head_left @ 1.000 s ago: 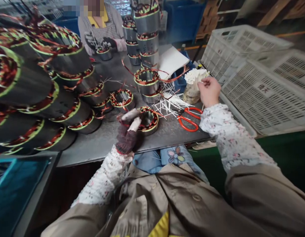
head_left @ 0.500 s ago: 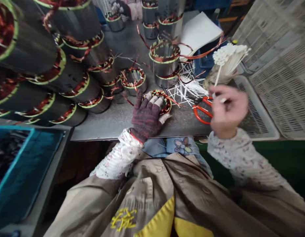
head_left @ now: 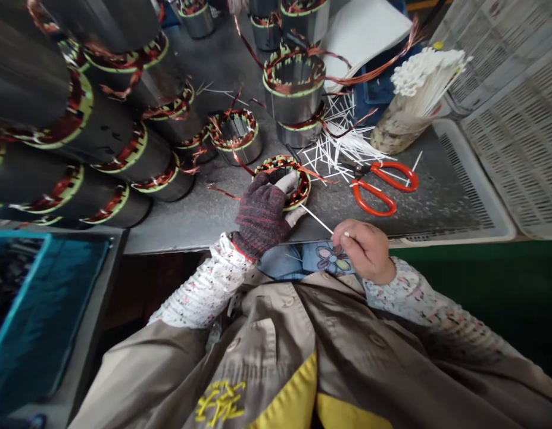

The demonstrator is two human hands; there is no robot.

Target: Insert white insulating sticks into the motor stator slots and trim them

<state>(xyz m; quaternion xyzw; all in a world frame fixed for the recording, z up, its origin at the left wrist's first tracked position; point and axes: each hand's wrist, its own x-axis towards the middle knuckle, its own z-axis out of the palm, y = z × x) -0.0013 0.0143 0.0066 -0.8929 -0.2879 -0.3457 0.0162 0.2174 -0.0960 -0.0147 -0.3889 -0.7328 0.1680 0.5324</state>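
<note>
Grey desk (head_left: 197, 217), crowded: one copper-wound stator (head_left: 303, 189) sits near the edge! The gloved left hand (head_left: 263, 211) straddles its wall, fingers (head_left: 288, 181) curled, apparently steadying it; the right hand (head_left: 365, 249) tightly pinches a white stick (head_left: 317, 218) stator-ward.

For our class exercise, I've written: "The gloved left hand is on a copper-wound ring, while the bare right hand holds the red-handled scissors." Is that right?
Not quite: the bare right hand holds a thin white stick, not the red-handled scissors, which lie on the table. The head view shows this. The gloved left hand is indeed on a copper-wound ring.
</note>
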